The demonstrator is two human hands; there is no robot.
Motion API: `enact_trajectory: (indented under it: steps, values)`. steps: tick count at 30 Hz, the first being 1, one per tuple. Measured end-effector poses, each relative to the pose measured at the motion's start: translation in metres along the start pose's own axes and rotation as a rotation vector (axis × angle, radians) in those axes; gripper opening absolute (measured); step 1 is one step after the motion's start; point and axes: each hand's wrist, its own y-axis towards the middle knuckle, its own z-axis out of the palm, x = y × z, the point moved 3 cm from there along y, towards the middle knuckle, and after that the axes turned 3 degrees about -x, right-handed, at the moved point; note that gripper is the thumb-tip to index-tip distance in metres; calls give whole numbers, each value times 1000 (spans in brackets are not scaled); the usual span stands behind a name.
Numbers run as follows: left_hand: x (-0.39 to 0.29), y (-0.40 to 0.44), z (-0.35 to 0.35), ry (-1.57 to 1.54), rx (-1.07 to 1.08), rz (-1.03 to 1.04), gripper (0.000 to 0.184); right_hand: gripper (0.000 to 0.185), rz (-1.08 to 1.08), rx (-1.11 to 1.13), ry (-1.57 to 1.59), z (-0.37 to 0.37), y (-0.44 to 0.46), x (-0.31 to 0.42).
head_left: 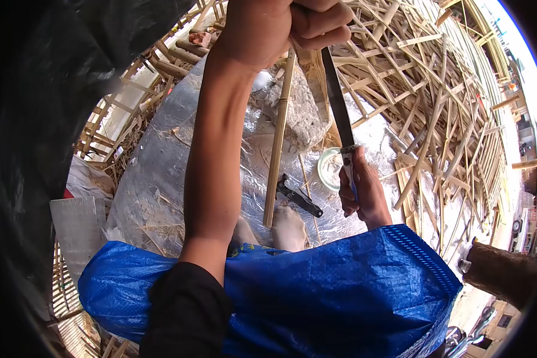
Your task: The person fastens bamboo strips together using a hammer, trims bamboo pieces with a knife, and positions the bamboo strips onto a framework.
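My left hand (280, 27) is closed in a fist at the top edge, its fingers wrapped round a bamboo strip (278, 143). The strip slants down from it to beside my bare foot (289, 227). Lower right, my right hand (369, 191) grips the pale handle of a long knife (338, 104). The dark blade points up, and its tip end is hidden near my left fist. Behind the strip lies a rough stone block (304, 113). Beside my right hand stands a pale green-rimmed bowl (328, 170). On the floor sheet rests a black hand tool (301, 198).
A blue woven plastic sheet (316, 286) covers my lap. To the right is a large pile of split bamboo (435, 101). A silvery sheet (167, 155) covers the ground. A log end (501, 271) juts in at the lower right, and black plastic (42, 119) hangs at the left.
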Motion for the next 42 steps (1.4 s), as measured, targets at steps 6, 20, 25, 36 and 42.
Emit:
enact_trajectory:
  steps: [6, 20, 25, 36, 42]
  values:
    - [2, 2, 15, 82, 109, -38, 59, 71, -586, 29, 100, 3, -12, 18]
    - [0, -3, 6, 172, -13, 51, 57, 66, -389, 89, 143, 17, -1, -12]
    - [-4, -14, -19, 208, 25, 127, 56, 72, -176, -70, -87, 22, 37, -63]
    - [-10, -23, -26, 179, 59, 115, 58, 68, -254, -101, -214, 8, 36, -63]
    - [-11, -18, 3, -285, 177, 231, 57, 72, 7, -193, -133, -7, 66, -74]
